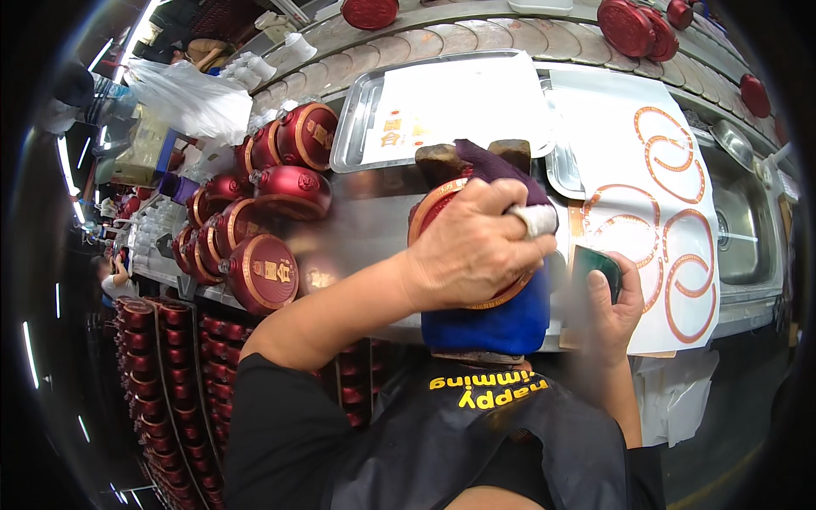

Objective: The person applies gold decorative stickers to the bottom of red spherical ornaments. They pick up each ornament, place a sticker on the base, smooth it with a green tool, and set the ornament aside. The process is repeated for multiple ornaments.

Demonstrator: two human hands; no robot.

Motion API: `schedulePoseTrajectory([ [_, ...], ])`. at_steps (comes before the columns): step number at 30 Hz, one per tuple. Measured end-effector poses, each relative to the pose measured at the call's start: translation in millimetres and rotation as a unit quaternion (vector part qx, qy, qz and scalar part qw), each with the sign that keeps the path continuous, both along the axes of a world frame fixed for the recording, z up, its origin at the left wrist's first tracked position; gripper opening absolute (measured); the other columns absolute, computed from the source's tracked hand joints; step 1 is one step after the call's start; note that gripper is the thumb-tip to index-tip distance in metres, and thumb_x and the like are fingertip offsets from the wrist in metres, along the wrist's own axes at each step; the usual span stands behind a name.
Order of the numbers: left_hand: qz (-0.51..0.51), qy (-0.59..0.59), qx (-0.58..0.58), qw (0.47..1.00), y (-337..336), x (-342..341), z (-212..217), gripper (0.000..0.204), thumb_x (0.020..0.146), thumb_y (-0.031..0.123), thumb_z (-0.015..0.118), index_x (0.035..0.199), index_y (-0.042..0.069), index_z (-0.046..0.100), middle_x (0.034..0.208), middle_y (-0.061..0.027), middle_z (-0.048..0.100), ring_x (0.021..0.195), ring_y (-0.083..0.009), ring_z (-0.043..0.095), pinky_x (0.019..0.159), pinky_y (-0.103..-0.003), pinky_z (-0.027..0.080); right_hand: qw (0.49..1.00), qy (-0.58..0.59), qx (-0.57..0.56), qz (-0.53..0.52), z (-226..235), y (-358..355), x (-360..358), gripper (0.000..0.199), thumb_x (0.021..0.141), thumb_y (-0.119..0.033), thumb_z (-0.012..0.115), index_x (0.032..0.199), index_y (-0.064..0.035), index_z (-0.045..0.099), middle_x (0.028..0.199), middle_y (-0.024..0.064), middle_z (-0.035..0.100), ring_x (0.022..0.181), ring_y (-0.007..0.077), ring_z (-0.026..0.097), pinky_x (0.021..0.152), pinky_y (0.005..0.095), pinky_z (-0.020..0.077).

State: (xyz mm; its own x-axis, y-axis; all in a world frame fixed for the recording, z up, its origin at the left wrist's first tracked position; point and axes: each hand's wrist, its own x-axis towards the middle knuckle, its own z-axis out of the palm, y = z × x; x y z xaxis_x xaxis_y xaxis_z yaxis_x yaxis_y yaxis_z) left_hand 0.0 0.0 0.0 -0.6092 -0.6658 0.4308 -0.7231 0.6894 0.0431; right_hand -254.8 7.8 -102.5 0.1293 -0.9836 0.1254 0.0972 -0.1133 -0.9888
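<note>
A round red bottle (pixel 432 209) with a gold-patterned rim rests on a blue cloth (pixel 484 321) in front of me, mostly hidden by my left hand (pixel 480 242). That hand is closed on a dark purple cloth (pixel 493 166) over the bottle. White tape wraps one of its fingers. My right hand (pixel 616 306), beside the bottle, grips a flat dark green piece (pixel 597 270) between thumb and fingers; it looks like a scraper. Two worn brown blocks, one of them a left block (pixel 438 163), stand behind the bottle.
Several finished-looking red bottles (pixel 265 274) crowd the left side. A metal tray (pixel 347 140) with a white decal sheet (pixel 463 98) lies at the back. On the right, another sheet (pixel 586 110) carries orange ring decals, beside a steel sink (pixel 748 229). A slatted conveyor (pixel 425 41) runs behind.
</note>
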Motion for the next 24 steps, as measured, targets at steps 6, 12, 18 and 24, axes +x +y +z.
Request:
schedulePoseTrajectory([
  [6, -0.038, -0.053, -0.071, 0.995, 43.3, -7.0, -11.8, 0.028, 0.084, 0.023, 0.069, 0.108, 0.013, 0.078, 0.117, 0.0014, 0.073, 0.114, -0.0210, 0.055, 0.086, -0.034, 0.044, 0.997, 0.026, -0.068, 0.003, 13.7, 8.1, 5.5, 0.031, 0.101, -0.017, 0.072, 0.124, 0.0010, 0.062, 0.110, 0.0057, 0.067, 0.099, 0.0129, 0.061, 0.091, 0.0269, 0.0495],
  [12, 0.003, 0.023, -0.148, 0.989, 88.0, 1.8, -49.1, 0.027, 0.082, 0.017, 0.073, 0.108, 0.015, 0.080, 0.125, 0.0030, 0.070, 0.111, -0.0186, 0.053, 0.082, -0.032, 0.046, 0.992, 0.060, -0.108, 0.008, 22.1, 17.5, 10.5, 0.030, 0.103, -0.017, 0.069, 0.126, 0.0004, 0.061, 0.110, 0.0037, 0.066, 0.097, 0.0097, 0.060, 0.088, 0.0231, 0.0483],
  [18, 0.092, 0.090, -0.177, 0.976, 124.3, 29.9, -68.8, 0.037, 0.070, 0.011, 0.085, 0.106, 0.019, 0.084, 0.099, 0.0057, 0.062, 0.102, -0.0200, 0.053, 0.073, -0.029, 0.048, 0.992, 0.062, -0.104, 0.017, 29.5, 17.6, 22.2, 0.029, 0.100, -0.014, 0.072, 0.123, 0.0006, 0.063, 0.111, 0.0053, 0.067, 0.099, 0.0120, 0.062, 0.090, 0.0261, 0.0501],
  [24, 0.197, 0.170, -0.122, 0.958, 134.0, 47.2, -79.8, 0.041, 0.076, 0.009, 0.082, 0.116, 0.017, 0.082, 0.108, 0.0040, 0.072, 0.101, -0.0231, 0.052, 0.087, -0.031, 0.052, 0.986, 0.099, -0.127, 0.040, 31.6, 15.2, 44.2, 0.029, 0.100, -0.016, 0.074, 0.122, 0.0001, 0.064, 0.102, 0.0041, 0.069, 0.091, 0.0105, 0.063, 0.084, 0.0249, 0.0513],
])
